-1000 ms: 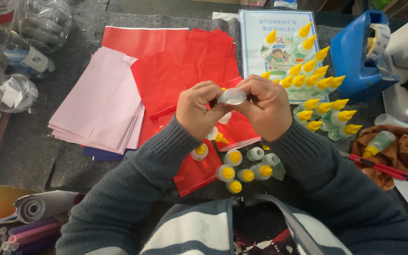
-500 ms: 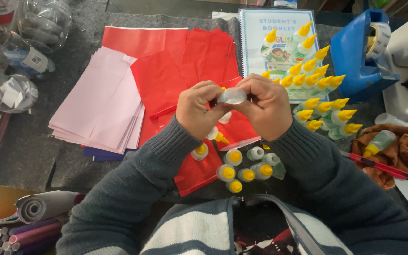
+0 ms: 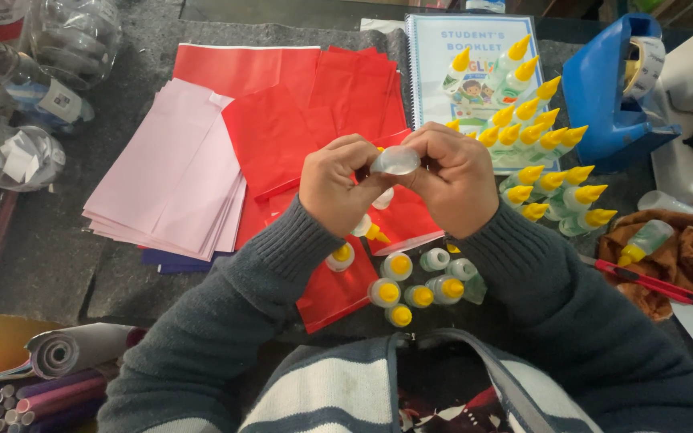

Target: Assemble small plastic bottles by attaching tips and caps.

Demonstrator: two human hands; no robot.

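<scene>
My left hand (image 3: 337, 184) and my right hand (image 3: 451, 178) meet above the table, both gripping one small clear glue bottle (image 3: 395, 160) whose round base faces the camera. Its yellow nozzle (image 3: 376, 233) points down below my left hand. Under my wrists stand several small glue bottles with yellow caps (image 3: 400, 282) and two without caps (image 3: 435, 259). More yellow-tipped bottles (image 3: 541, 164) lie in rows to the right of my right hand.
Red paper sheets (image 3: 298, 104) and a pink paper stack (image 3: 174, 176) lie on the grey felt. A booklet (image 3: 463, 52), blue tape dispenser (image 3: 611, 88), brown cloth (image 3: 683, 256) with a red cutter (image 3: 643, 281), clear jars (image 3: 58, 48) and rolled paper (image 3: 66, 349) surround them.
</scene>
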